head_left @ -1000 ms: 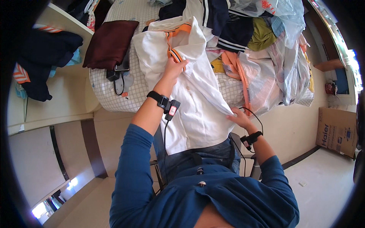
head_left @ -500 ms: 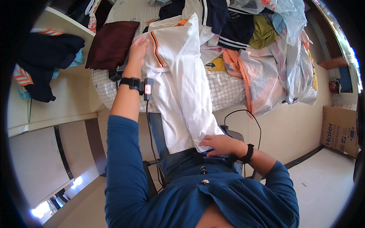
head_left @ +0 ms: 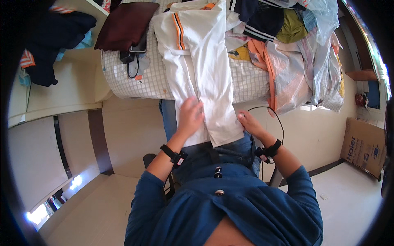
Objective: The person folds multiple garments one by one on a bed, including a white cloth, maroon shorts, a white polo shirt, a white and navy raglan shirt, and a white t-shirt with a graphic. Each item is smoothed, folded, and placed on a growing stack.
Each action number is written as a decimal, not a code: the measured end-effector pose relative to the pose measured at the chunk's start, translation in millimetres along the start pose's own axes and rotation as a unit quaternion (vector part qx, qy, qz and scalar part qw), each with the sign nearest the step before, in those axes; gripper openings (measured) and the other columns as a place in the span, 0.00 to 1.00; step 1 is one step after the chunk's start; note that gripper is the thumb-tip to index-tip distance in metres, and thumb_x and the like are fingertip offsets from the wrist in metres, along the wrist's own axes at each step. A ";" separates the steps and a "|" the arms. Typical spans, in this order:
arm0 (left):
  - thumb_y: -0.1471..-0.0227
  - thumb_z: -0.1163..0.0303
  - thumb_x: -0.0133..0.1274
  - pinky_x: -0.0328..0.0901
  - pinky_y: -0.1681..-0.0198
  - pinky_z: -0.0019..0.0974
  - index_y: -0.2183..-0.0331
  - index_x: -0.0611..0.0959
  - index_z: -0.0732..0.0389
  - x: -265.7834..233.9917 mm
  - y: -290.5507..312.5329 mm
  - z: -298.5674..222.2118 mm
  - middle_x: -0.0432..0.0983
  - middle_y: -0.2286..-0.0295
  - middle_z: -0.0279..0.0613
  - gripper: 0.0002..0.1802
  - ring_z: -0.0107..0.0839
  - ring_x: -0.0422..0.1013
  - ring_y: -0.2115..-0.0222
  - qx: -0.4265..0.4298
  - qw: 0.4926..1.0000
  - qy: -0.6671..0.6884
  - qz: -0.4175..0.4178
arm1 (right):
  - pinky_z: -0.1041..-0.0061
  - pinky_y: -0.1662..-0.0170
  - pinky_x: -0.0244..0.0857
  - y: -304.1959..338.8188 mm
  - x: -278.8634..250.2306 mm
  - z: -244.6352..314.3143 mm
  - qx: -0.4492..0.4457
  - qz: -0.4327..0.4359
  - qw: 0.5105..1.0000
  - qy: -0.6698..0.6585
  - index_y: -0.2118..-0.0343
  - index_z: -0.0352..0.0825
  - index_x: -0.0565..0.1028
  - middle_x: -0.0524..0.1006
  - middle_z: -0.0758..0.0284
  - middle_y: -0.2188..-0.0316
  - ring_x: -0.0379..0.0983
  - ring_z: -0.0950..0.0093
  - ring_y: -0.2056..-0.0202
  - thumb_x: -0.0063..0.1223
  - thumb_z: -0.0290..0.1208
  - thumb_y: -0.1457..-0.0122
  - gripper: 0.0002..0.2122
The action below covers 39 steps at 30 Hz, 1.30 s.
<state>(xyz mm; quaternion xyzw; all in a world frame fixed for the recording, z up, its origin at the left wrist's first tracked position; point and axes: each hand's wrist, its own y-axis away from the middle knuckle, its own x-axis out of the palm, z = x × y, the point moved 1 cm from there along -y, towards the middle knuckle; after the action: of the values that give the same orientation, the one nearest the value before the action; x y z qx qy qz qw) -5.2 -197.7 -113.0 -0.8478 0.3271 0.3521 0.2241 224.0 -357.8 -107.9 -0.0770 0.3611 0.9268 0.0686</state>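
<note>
A: Head view's all there is. What are the hands doing?

B: The left hand (head_left: 191, 117) is over the white garment (head_left: 209, 82), a bit blurred, fingers loosely open with no visible pinch. The right hand (head_left: 251, 124) is at its right side, fingers partly bent, thumb by the cloth edge. Can't tell if it's gripping or just touching.

A: And the garment's where, exactly?

B: Lying on the bed (head_left: 117, 84), over its near edge and onto the person's jeans (head_left: 232, 153). Long axis runs from the far side toward the person, near end drifting slightly right. Hem points at the person; the striped band (head_left: 179, 32) sits up toward the far end, on the left.

A: Tips for what looks like flattening?

B: imo palm flat, light strokes toward the hem, right hand steadying the side edge. The lengthwise crease down the middle probably wants easing out first, and pressing too hard could drag everything lapward.
</note>
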 end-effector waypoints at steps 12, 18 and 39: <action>0.59 0.71 0.59 0.57 0.48 0.44 0.49 0.68 0.61 -37.5 90.8 -0.2 0.64 0.52 0.55 0.33 0.50 0.61 0.52 -0.181 0.978 0.070 0.073 | 0.76 0.67 0.69 73.4 -1.0 24.6 0.057 0.129 0.989 0.043 0.50 0.39 0.61 0.73 0.68 0.75 0.73 0.74 0.70 0.51 0.23 0.47 0.20; 0.53 0.76 0.54 0.61 0.73 0.26 0.53 0.75 0.61 -47.7 100.5 8.4 0.68 0.77 0.31 0.22 0.24 0.62 0.79 -0.331 0.887 0.288 0.144 | 0.64 0.49 0.62 45.4 9.2 28.9 -0.402 -0.036 0.791 0.460 0.54 0.41 0.71 0.75 0.68 0.62 0.69 0.66 0.54 0.51 0.17 0.59 0.25; 0.42 0.65 0.45 0.63 0.80 0.16 0.47 0.66 0.64 -161.0 -3.3 24.4 0.75 0.64 0.47 0.23 0.20 0.70 0.76 -0.219 0.623 0.750 0.052 | 0.76 0.62 0.66 -47.2 -46.2 122.3 -0.303 -0.036 0.950 -0.061 0.50 0.32 0.65 0.73 0.67 0.66 0.71 0.76 0.65 0.52 0.31 0.44 0.20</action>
<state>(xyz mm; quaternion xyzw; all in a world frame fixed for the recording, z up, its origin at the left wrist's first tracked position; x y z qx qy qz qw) -100.4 -116.6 -8.6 -0.8239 0.3385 -0.3333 -0.3092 266.5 -243.5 -41.2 -0.0501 0.0550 0.9925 0.0969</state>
